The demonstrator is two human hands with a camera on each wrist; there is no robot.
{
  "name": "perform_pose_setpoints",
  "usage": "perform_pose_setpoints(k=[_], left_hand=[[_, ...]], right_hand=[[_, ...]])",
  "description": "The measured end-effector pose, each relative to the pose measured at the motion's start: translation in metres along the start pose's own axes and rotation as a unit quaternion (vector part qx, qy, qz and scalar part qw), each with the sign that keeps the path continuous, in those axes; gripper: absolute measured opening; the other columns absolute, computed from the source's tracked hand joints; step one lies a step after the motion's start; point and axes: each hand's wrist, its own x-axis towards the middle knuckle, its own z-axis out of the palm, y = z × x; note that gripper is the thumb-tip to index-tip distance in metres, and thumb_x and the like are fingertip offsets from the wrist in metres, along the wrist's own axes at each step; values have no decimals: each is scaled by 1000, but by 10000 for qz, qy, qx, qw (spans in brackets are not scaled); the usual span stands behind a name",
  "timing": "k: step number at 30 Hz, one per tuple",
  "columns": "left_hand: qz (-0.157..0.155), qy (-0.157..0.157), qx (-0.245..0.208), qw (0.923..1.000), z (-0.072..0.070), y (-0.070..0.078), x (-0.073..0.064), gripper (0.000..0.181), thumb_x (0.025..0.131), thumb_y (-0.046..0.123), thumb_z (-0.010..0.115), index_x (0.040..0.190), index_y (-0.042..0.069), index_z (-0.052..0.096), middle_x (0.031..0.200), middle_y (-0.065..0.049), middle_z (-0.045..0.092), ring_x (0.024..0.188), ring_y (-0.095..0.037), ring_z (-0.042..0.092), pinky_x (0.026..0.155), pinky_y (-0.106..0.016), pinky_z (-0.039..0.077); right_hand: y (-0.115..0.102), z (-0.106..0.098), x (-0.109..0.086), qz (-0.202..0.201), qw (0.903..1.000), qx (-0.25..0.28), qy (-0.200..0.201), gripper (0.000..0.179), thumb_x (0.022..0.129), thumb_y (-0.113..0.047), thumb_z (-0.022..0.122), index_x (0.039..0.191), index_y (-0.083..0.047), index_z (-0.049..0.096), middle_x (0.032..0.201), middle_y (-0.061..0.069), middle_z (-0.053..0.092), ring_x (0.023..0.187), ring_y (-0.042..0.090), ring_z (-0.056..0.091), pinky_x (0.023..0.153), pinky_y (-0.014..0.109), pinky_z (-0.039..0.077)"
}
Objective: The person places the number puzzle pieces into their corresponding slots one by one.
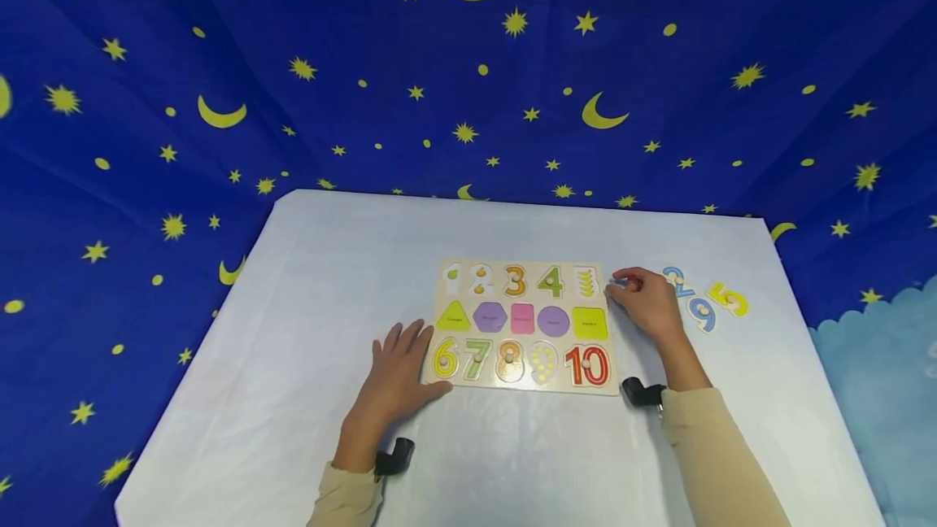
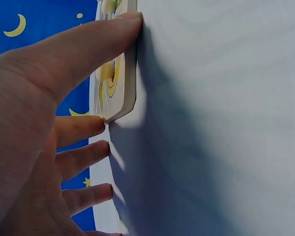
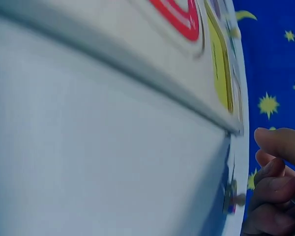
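Note:
A wooden number puzzle board [image 1: 523, 387] lies on the table. Spread fingers of my left hand [image 1: 395, 376] rest at its left end. In the left wrist view, the thumb [image 2: 88, 46] lies against the board's edge and the index fingertip touches its corner. Off the board's upper right corner, my right hand [image 1: 651, 303] pinches a small red and blue puzzle piece [image 1: 622, 281], mostly hidden by the fingers. Close by lie a blue number piece like a 2 [image 1: 675, 276], a blue 9 [image 1: 701, 314] and a yellow 5 [image 1: 728, 299].
Knobbed pieces 3, 4, 6, 7, 8 and 10 [image 1: 586, 364] sit in the board. Pictures show in the other number slots. Coloured shapes fill its middle row. The white table [image 1: 366, 242] ends at a blue starry cloth [image 1: 410, 47].

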Motion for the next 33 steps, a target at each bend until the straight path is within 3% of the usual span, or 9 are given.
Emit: perform_pose_setpoints(k=[6,12,33], left_hand=[[56,48,6,10000,3,0,0,96,72,55,76,147,9,38,152,-13,32,140,-41,18,103,-71,13],[-4,-31,57,10000,0,0,0,97,73,56,76,148,9,37,153,-12,30,140,-40,17,104,-70,13],[-66,-60,56,9999,1,2,0,97,73,55,76,149,10,35,154,-11,28,141,-40,14,105,-69,11]], right_hand=[[11,-14,1,245,9994,-134,226,34,90,-31,66,114,-7,66,74,9,55,65,23,50,55,32,39],[20,-25,3,462,9982,-247,301,36,90,-33,65,115,-7,65,70,8,52,59,23,48,48,31,37],[29,-20,6,729,9971,-198,131,41,91,-33,65,121,-6,64,82,11,50,73,25,45,56,31,35]])
